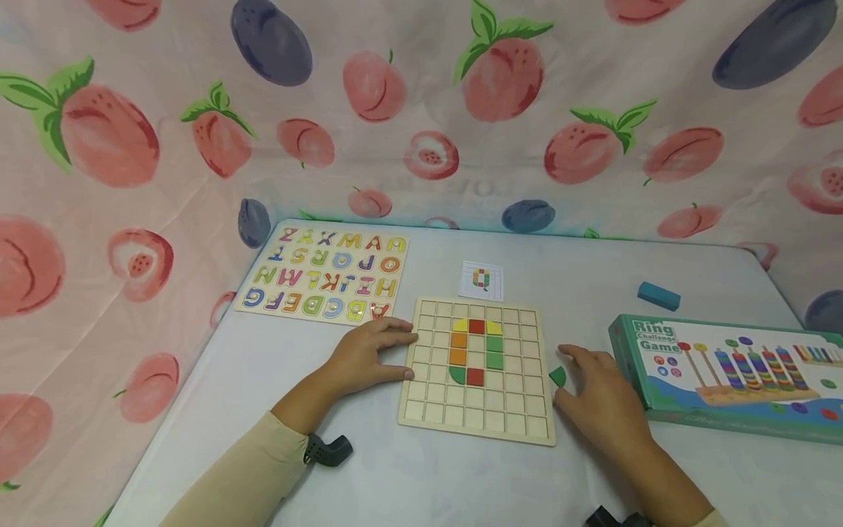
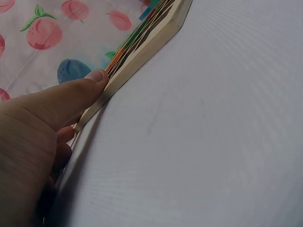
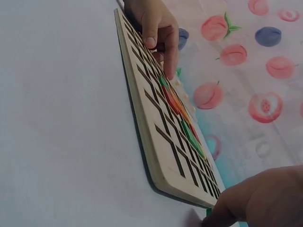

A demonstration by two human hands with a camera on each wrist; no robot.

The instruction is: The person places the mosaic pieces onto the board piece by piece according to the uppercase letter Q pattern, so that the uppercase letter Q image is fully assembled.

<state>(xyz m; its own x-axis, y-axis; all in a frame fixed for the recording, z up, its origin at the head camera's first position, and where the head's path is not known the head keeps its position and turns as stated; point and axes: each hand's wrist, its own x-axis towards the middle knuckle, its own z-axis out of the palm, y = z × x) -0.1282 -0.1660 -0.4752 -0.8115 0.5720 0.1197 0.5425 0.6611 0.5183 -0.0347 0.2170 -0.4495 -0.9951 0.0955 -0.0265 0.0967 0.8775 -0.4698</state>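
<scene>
A wooden grid board (image 1: 457, 415) lies on the white table. Its cells hold colored pieces in a ring: yellow rounded corners, red squares such as the lower red square (image 1: 475, 377), orange squares (image 1: 457, 348), green squares and a green rounded corner (image 1: 457, 375). My left hand (image 1: 364, 356) touches the board's left edge, thumb and fingers spread apart. Right of the board, a loose green quarter-round piece (image 1: 557, 376) lies between the parted thumb and index finger of my right hand (image 1: 602, 395). In the right wrist view, the thumb (image 3: 232, 208) hides most of that piece.
Behind the board lies a card (image 1: 481, 281) with a small colored pattern. An alphabet board (image 1: 323, 272) is at the back left. A green Ring Challenge Game box (image 1: 731, 373) stands on the right, a blue block (image 1: 658, 296) behind it. Fruit-printed cloth (image 1: 395, 154) hangs behind the table.
</scene>
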